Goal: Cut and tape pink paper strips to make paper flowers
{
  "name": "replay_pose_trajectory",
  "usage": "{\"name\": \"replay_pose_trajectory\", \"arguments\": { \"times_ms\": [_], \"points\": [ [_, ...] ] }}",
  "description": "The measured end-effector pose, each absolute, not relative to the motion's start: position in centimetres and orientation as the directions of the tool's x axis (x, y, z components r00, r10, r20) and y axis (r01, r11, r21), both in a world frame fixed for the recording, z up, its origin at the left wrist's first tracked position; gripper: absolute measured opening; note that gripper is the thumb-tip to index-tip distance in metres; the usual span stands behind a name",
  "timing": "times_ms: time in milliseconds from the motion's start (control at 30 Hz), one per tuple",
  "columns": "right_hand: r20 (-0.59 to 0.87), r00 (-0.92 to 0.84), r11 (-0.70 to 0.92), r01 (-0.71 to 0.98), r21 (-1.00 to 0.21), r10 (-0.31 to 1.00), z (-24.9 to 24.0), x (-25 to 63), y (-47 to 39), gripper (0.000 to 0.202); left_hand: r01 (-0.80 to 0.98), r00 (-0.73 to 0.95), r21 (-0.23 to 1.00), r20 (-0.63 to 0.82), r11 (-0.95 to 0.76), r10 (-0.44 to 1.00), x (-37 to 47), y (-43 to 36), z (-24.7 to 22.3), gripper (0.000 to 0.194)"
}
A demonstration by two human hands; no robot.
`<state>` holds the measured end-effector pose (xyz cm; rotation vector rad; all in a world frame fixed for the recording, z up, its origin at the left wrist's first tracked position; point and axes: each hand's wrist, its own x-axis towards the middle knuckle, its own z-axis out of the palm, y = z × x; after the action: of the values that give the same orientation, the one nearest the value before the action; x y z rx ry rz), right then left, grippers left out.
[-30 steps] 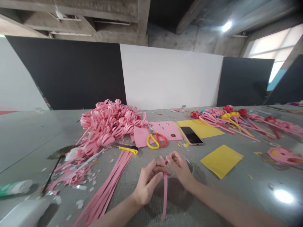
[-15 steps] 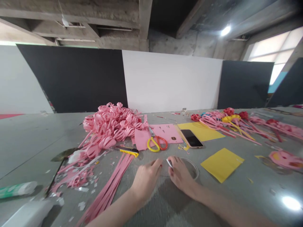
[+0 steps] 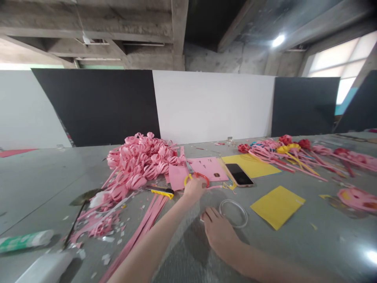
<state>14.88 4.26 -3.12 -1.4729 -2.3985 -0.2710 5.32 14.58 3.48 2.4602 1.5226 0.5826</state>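
Note:
My left hand (image 3: 195, 187) reaches forward onto the handles of the scissors (image 3: 188, 168), which have one yellow and one red loop. Its fingers are curled over the loops. A thin pink strip (image 3: 215, 186) lies just right of it. My right hand (image 3: 216, 226) rests low over the table, palm down, fingers bent together. A small white strip (image 3: 202, 218) peeks out at its fingertips; the rest is hidden. Beside that hand lies a clear-white wire ring (image 3: 244, 214). The scissors' blades lie on a pink sheet (image 3: 176, 177).
A yellow-handled cutter (image 3: 161, 191) and long pink paper strips (image 3: 150, 214) lie left, before a heap of pink paper loops (image 3: 144, 157). A phone (image 3: 239, 175) and a yellow sheet (image 3: 277, 206) lie right. At far left are a green-white tube (image 3: 26, 240) and a white block (image 3: 44, 267).
My left hand has moved forward from beside the right hand onto the scissors' handles. My right hand has come down slightly and left, uncovering more of the wire ring.

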Motion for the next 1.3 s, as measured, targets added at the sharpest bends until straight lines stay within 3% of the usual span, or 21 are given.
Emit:
{"name": "replay_pose_trajectory", "arguments": {
  "times_ms": [133, 300, 533, 833, 967, 1300],
  "points": [
    [0.36, -0.433, 0.485, 0.872, -0.063, 0.826, -2.9, 14.9, 4.1, 0.026, 0.843, 0.38, 0.321, 0.211, -0.431, 0.901, 3.5, 14.1, 4.9, 0.019],
    [0.341, -0.423, 0.487, 0.865, -0.125, 0.84, -2.2, 15.0, 4.1, 0.022, 0.931, 0.253, 0.234, 0.142, -0.281, 0.957, -2.6, 12.1, 6.4, 0.013],
    [0.317, -0.432, 0.487, 0.866, -0.118, 0.844, -1.8, 15.0, 3.9, 0.021, 0.971, 0.149, 0.176, 0.085, -0.162, 0.985, -7.8, 9.6, 4.3, 0.015],
    [0.361, -0.435, 0.511, 0.846, -0.149, 0.825, -2.2, 15.2, 3.9, 0.02, 0.979, 0.144, 0.129, 0.126, -0.16, 0.982, -6.6, 9.0, 1.5, 0.033],
    [0.359, -0.444, 0.526, 0.833, -0.171, 0.821, -2.2, 15.2, 4.0, 0.022, 0.982, 0.181, 0.021, 0.217, -0.19, 0.959, -6.0, 8.2, 0.1, 0.034],
    [0.34, -0.445, 0.525, 0.828, -0.196, 0.828, -2.0, 15.3, 4.1, 0.023, 0.979, 0.2, -0.01, 0.259, -0.204, 0.945, -6.1, 7.4, -0.3, 0.032]
  ]
}}
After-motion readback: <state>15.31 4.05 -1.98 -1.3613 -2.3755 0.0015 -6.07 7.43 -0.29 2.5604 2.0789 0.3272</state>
